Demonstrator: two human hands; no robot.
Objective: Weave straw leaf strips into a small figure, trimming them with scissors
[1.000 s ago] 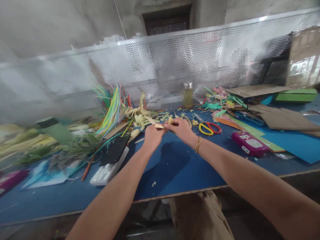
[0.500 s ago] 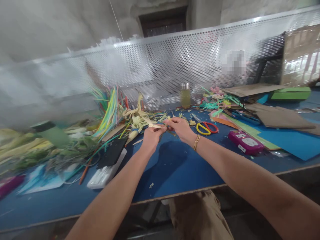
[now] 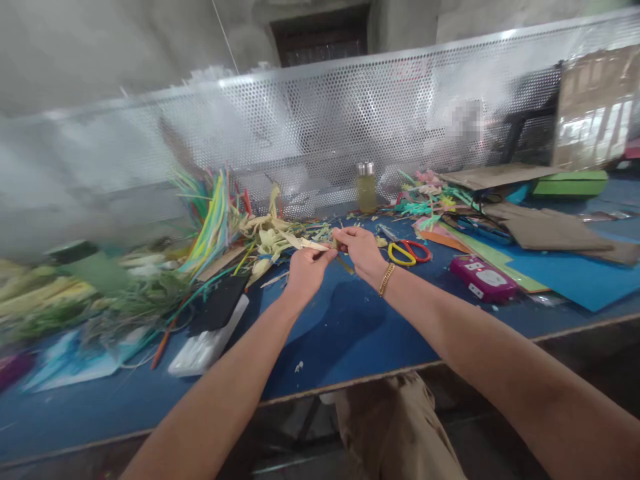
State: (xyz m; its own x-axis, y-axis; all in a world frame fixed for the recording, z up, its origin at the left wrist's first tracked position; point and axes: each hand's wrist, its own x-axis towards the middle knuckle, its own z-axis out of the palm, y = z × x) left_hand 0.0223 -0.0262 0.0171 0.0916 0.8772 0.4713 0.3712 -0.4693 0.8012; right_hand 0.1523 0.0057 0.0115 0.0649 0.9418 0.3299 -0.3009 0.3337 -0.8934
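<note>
My left hand [image 3: 304, 269] and my right hand [image 3: 359, 249] meet above the blue table [image 3: 345, 333], fingers pinched together. Between them they hold a pale yellow strip [image 3: 314, 245] that looks like dried husk or leaf. The strip runs leftward from my fingertips toward a heap of similar pale strips [image 3: 273, 239]. A gold bracelet [image 3: 385, 279] sits on my right wrist. Yellow-and-red scissors [image 3: 407, 252] lie just right of my right hand.
Coloured strips [image 3: 213, 217] fan up at the left. A black-and-white flat object [image 3: 213, 323] lies front left. A small bottle [image 3: 365, 187] stands by the perforated metal screen [image 3: 350, 127]. A pink case [image 3: 483, 279], brown card [image 3: 545, 230] and blue sheets [image 3: 570, 277] lie at right.
Both hands have drifted slightly up and left in view, still pinching the strip. The camera has turned a little, so the table's objects shift leftward.
</note>
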